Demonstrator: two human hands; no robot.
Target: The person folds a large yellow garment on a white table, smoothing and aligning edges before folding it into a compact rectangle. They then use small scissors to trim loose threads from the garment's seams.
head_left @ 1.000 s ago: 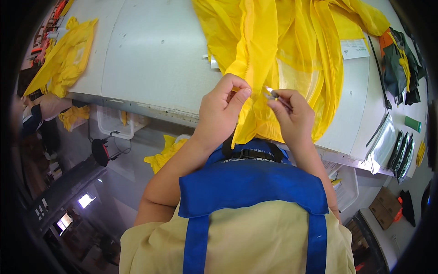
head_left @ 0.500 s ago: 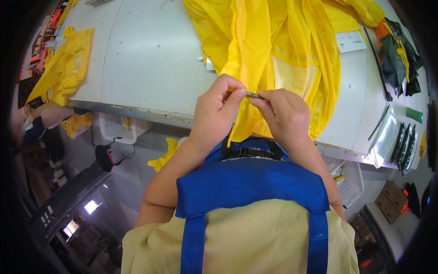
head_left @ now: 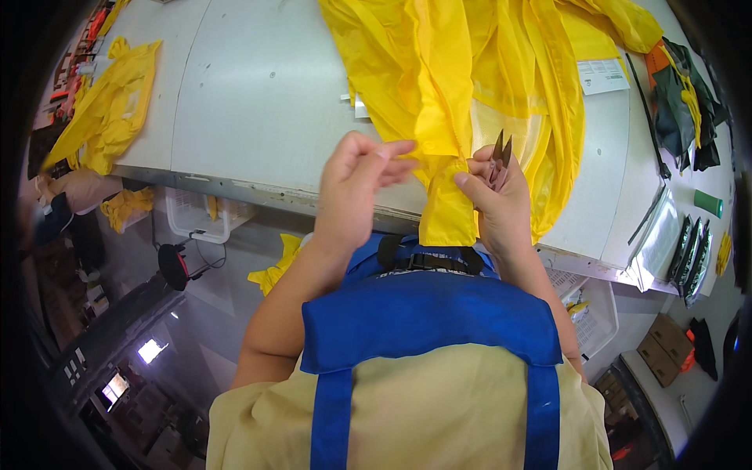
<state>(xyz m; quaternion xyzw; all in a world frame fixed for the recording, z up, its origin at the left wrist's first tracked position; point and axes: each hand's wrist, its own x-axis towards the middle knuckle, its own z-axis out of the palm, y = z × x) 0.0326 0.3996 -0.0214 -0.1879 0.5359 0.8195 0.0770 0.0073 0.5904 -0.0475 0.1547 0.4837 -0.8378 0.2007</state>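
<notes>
A yellow garment [head_left: 442, 70] with a zipper lies gathered over the table's near edge, one flap hanging toward me. My right hand [head_left: 505, 205] is closed around a pair of thread snips [head_left: 501, 153], its blades pointing away from me and slightly parted. The thumb of that hand also rests against the yellow fabric. Left of the hanging flap, my left hand [head_left: 348, 188] has its fingers stretched out and holds nothing; its fingertips are close to the cloth, and whether they touch it I cannot tell.
The white table [head_left: 266, 117] has a metal front edge. Another yellow garment [head_left: 117, 110] lies at the left. Black cloth pieces [head_left: 680, 102], clear plastic bags [head_left: 656, 235] and dark packets [head_left: 691, 254] are at the right. White baskets [head_left: 227, 223] stand below the edge.
My left hand has let go of the fabric and moved left. My right hand has turned, so the snips now point away from me. The flap has shifted right and unfolded.
</notes>
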